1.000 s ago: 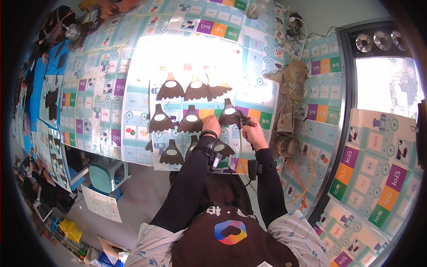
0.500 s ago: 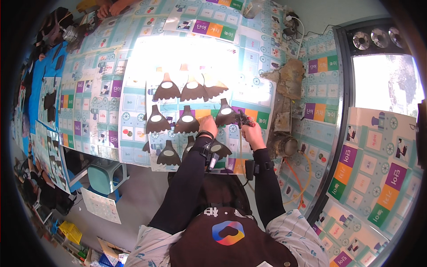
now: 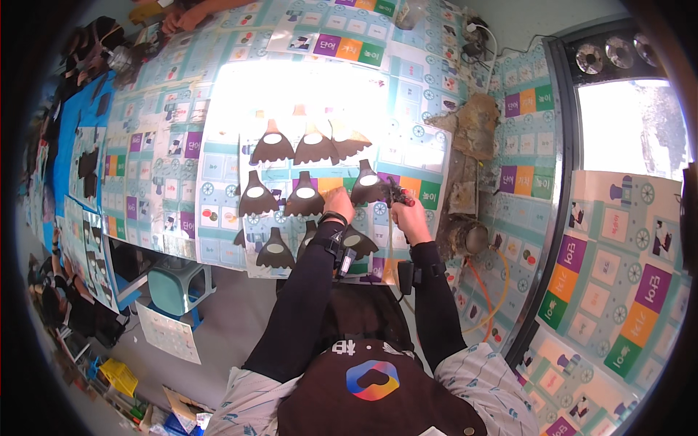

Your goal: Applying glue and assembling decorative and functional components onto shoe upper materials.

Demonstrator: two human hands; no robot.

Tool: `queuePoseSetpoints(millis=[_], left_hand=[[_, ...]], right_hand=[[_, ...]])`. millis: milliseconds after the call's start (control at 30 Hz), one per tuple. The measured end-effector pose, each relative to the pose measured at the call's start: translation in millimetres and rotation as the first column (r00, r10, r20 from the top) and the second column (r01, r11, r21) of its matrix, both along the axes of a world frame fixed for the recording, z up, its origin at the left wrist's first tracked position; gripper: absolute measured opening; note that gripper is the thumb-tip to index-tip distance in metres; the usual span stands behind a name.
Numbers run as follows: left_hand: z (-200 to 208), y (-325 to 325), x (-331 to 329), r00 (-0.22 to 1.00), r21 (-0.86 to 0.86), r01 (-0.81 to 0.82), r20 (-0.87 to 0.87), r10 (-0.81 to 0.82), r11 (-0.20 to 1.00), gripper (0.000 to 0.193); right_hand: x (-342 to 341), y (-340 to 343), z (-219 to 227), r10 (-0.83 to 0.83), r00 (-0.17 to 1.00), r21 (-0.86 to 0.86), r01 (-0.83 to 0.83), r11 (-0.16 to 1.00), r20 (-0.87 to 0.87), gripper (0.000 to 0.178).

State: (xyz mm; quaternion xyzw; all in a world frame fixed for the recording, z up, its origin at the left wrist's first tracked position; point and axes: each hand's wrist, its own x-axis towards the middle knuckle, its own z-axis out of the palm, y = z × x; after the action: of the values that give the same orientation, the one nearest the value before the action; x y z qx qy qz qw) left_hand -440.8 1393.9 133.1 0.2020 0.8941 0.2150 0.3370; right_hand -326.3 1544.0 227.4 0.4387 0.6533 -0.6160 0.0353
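Note:
My right hand (image 3: 411, 218) is wrapped round a small dark spray gun (image 3: 398, 192) with red parts, and a thin hose hangs below it. The gun's front end is beside the right edge of a dark fan-shaped piece (image 3: 369, 190) with a scalloped edge and a white oval. My left hand (image 3: 339, 206) rests at the table between that piece and a similar fan-shaped piece (image 3: 304, 205). Its fingers are curled, and what they hold, if anything, is hidden. More such pieces lie in rows around, one fan-shaped piece (image 3: 355, 243) partly behind my left forearm.
Printed sheets cover the table (image 3: 156, 109), with strong glare at its far middle. Brown-stained lumpy objects (image 3: 476, 131) stand along the right edge near orange hoses (image 3: 486, 291). A blue-green stool (image 3: 174, 287) is at lower left. Another person's hands (image 3: 190, 18) are at the far left.
My right hand and the spray gun have shifted very slightly left. The other person's hands at the far left have moved a little. The fan-shaped pieces lie practically as before.

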Motion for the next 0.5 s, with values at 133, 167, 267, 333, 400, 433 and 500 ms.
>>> queuePoseSetpoints(millis=[133,167,267,333,400,433,500], left_hand=[[-5.6,-0.1,-0.6,0.999,-0.013,0.008,-0.033,-0.009,1.000,0.028],[-2.2,-1.9,-0.6,0.999,-0.016,0.003,-0.040,-0.004,1.000,0.028],[28.6,1.0,-11.5,0.996,0.032,0.058,0.066,-0.060,0.998,0.021],[39.8,-6.8,-32.8,0.998,0.124,-0.057,0.036,0.053,0.991,0.020],[52.4,-7.7,-73.8,0.975,0.086,-0.042,-0.216,0.060,0.995,0.034],[50.7,-9.0,-96.1,0.966,0.039,-0.058,-0.250,0.066,0.998,0.042],[33.9,-7.0,-123.2,0.957,0.001,-0.091,-0.277,0.087,0.996,0.051]], right_hand=[[-4.7,1.1,5.8,0.100,0.995,0.029,-0.100,0.995,-0.015,0.017],[-8.3,-1.0,22.3,0.024,0.999,-0.046,-0.025,0.999,-0.034,0.019],[-7.8,10.1,49.7,-0.101,0.986,-0.170,0.079,0.982,-0.129,0.021],[-18.1,18.2,72.5,-0.033,0.991,-0.141,0.015,0.990,-0.127,0.020],[-37.3,23.2,91.1,0.018,0.993,-0.120,-0.032,0.992,-0.120,0.020],[-50.5,24.5,97.2,0.076,0.991,-0.111,-0.088,0.990,-0.107,0.019],[-82.1,19.7,99.1,0.135,0.984,-0.116,-0.149,0.982,-0.120,0.019]])
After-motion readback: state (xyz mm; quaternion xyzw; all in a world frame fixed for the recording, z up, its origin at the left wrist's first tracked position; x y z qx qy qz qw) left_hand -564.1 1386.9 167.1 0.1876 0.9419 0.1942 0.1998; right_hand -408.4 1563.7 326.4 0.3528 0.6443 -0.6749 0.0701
